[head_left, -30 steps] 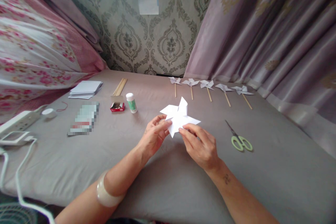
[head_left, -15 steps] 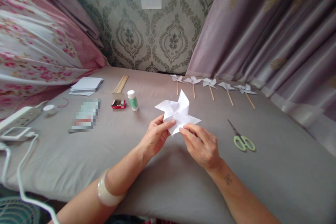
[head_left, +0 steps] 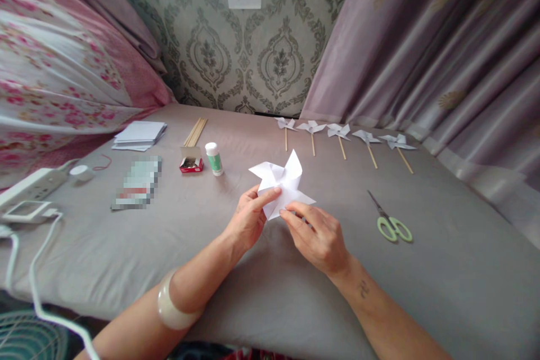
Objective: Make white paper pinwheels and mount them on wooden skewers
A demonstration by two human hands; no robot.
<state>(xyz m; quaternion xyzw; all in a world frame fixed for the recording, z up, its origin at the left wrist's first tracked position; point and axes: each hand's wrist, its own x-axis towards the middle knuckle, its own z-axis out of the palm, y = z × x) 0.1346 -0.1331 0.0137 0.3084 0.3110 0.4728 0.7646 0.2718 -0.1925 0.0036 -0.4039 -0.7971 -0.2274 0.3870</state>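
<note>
A white paper pinwheel (head_left: 287, 180), with no stick visible on it, is held up above the grey surface between both hands. My left hand (head_left: 248, 211) grips it from the left, thumb pressed near the centre and the other fingers behind the paper. My right hand (head_left: 316, 230) pinches the lower edge of the pinwheel with thumb and fingertips. Beyond the hands, a glue stick (head_left: 214, 159) with a white cap stands upright next to a small open red box (head_left: 191, 162) of small dark items.
Several finished pinwheels on sticks (head_left: 337, 131) lie in a row at the back right. Green-handled scissors (head_left: 390, 225) rest at right. Wooden sticks (head_left: 195, 132), stacked white paper (head_left: 140, 134), a blurred-out packet (head_left: 138, 183) and a power strip (head_left: 31, 187) are toward the left.
My right hand has shifted slightly left and down along the pinwheel's lower edge. The pinwheel has turned a little, and my left thumb lies closer to its centre.
</note>
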